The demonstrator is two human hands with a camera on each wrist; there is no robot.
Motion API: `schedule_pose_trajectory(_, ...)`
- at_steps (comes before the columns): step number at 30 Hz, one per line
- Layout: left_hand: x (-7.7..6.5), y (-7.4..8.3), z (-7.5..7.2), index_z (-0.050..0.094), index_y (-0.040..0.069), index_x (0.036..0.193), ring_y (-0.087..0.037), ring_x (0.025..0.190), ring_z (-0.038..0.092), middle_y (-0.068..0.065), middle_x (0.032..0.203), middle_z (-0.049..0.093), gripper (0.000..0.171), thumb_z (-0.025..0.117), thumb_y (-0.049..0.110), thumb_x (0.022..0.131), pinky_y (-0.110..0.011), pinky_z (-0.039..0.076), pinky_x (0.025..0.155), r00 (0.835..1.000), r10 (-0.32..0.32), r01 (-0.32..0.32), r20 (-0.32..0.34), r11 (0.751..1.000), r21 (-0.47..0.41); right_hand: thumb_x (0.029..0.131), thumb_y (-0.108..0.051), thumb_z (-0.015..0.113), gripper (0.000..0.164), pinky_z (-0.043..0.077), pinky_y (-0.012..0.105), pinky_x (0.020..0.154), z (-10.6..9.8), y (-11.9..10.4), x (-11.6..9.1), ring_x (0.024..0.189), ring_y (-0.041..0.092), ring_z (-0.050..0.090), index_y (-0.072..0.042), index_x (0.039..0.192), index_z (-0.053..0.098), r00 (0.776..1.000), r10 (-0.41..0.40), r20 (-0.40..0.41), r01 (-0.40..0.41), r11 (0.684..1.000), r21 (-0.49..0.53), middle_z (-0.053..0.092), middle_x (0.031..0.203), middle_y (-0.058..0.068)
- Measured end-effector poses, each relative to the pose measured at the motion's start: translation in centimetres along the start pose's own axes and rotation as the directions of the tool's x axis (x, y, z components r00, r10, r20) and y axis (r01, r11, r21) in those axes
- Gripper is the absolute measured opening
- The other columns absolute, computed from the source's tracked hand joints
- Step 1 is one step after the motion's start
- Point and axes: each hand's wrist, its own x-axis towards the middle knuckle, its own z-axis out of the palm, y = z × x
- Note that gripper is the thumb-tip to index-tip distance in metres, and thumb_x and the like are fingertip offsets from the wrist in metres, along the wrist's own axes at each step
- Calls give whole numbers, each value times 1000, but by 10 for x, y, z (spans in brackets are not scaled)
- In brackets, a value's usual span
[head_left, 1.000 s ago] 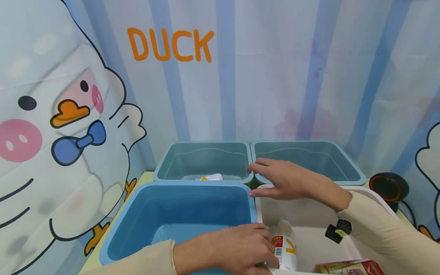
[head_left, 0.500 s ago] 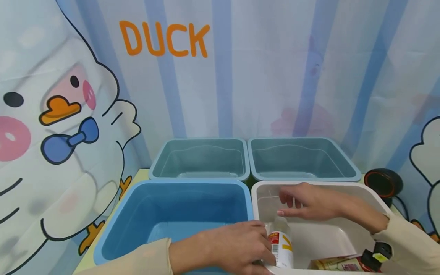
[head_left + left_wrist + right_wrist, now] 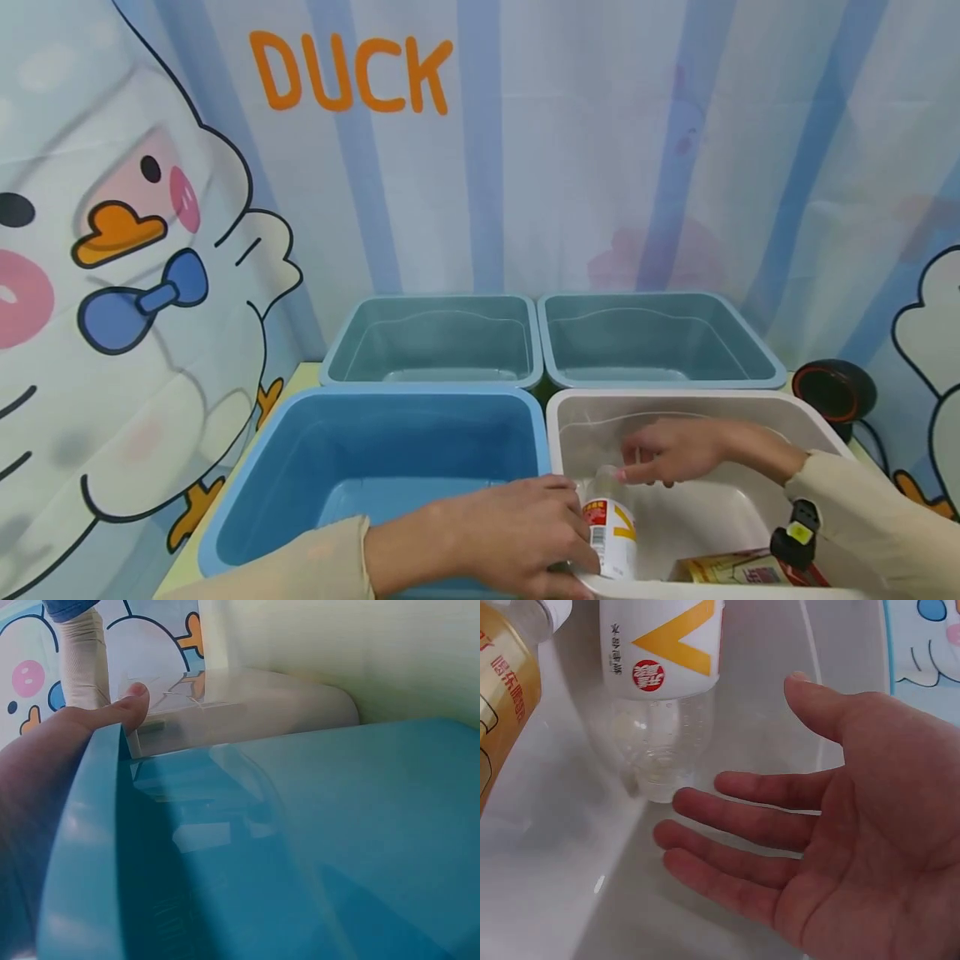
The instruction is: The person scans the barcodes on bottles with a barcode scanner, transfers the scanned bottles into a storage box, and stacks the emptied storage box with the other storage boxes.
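Observation:
A clear plastic bottle [image 3: 613, 542] with a white, red and yellow label lies in the front part of the white bin [image 3: 675, 398]. In the right wrist view my right hand [image 3: 847, 840] is spread, its fingertips right at the neck of the bottle [image 3: 660, 660], holding nothing. My left hand [image 3: 517, 533] rests over the adjoining rims of the white bin and the blue bin [image 3: 420, 389], beside the bottle. In the left wrist view that hand [image 3: 52, 772] lies along the rim, thumb extended.
A gold and red package [image 3: 742, 569] lies at the white bin's near wall. Behind stand two grey-green bins, the left one [image 3: 450, 298] and the right one [image 3: 652, 296]. A black round device [image 3: 834, 390] with a cable is at the right. A duck-print curtain hangs behind.
My right hand has come from over the back bins down into the white bin, to the bottle's neck. The white and yellow item in the back left bin has gone out of sight.

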Motion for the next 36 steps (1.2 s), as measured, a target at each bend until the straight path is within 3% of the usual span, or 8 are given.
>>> schedule_pose_trajectory(9,0,0,-1,74,29,129,-2,117,54,19,118,70,35,56,47,106,-27,29,117,1000,-2,2,5,1000,-16,102,-52,61,41,60,39,69,9,3,20,71,21,68,-12,108,70,979,181,90,-183,983,20,69,89,4)
schedule_pose_trajectory(17,1,0,0,73,29,130,-1,117,54,19,116,71,35,56,48,106,-25,29,116,1000,-5,5,18,1000,-26,98,-63,58,53,58,33,62,21,13,38,65,19,68,-13,86,72,969,241,62,-242,970,8,70,82,4)
schedule_pose_trajectory(23,2,0,0,73,29,130,0,117,54,19,117,70,35,56,48,106,-23,29,116,1000,-6,6,16,1000,-28,95,-73,53,69,57,32,60,29,11,44,62,19,68,-8,78,70,951,305,41,-305,952,-11,70,74,6)
schedule_pose_trajectory(26,1,0,0,73,29,131,0,118,54,19,118,70,36,56,48,106,-23,29,116,1000,-13,13,15,999,-33,89,-82,51,79,58,34,58,34,18,52,61,21,69,-8,75,72,942,329,61,-330,944,12,71,71,9)
schedule_pose_trajectory(31,0,0,0,73,30,130,-2,120,53,19,118,70,35,56,49,105,-26,28,118,1000,-15,15,6,1000,-16,77,-88,60,80,59,35,56,39,30,62,59,22,71,-10,74,74,939,343,40,-345,936,68,72,69,10)
schedule_pose_trajectory(36,-1,0,1,74,30,129,-2,119,53,19,117,70,35,56,48,105,-26,28,118,1000,-11,11,0,1000,-4,80,-78,68,69,60,37,57,39,24,59,61,23,73,-9,74,75,944,330,29,-331,936,119,72,69,10)
